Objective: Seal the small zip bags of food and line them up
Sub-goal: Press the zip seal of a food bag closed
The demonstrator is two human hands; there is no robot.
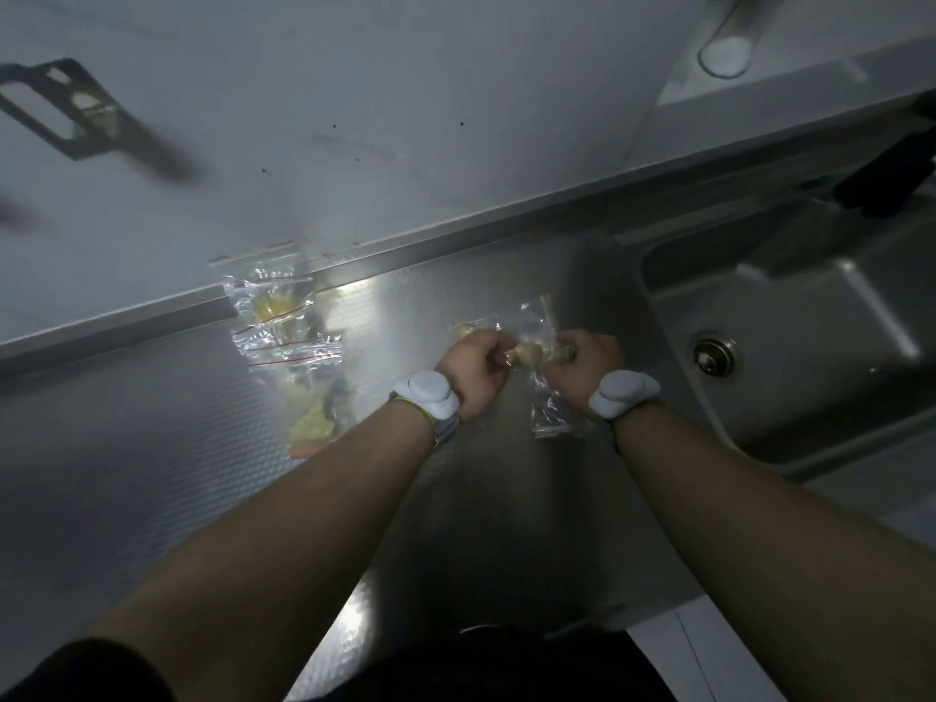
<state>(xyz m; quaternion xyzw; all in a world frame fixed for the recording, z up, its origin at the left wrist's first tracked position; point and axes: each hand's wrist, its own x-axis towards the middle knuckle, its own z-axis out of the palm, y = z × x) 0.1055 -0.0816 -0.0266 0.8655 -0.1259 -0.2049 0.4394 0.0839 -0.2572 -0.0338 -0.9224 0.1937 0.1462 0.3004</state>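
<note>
Broadly, largest to smallest:

Tabletop: a dull stainless-steel tabletop (pixel 456 499) with a fine embossed texture fills the near and middle scene, meeting a pale wall on the far side.

Sink: a recessed stainless-steel sink basin (pixel 810 316) with a round drain lies to the right, close to where the work is going on.

Bags laid down: a cluster of clear small plastic zip bags with red seal lines (pixel 288 342), holding yellowish and dark food, lies to the left in a rough overlapping column running from the wall edge toward the near side.

Bag in hand: a clear small zip bag holding pale beige food pieces (pixel 532 347) is held over the tabletop, right of the cluster; its loose end trails down to the near side, between the wrists.

Hands: the left hand (pixel 473 364) has fingers curled round the bag's left part, and the right hand (pixel 587 359) pinches its right part. Both wrists carry grey bands.

Handling: the bag looks light, limp and slippery, and the lumpy food inside likely shifts. It is probably best held along the stiffer zip strip, pinching from one end across, keeping food clear of the seal.

Unclear: whether this bag's zip is closed cannot be told.
</note>
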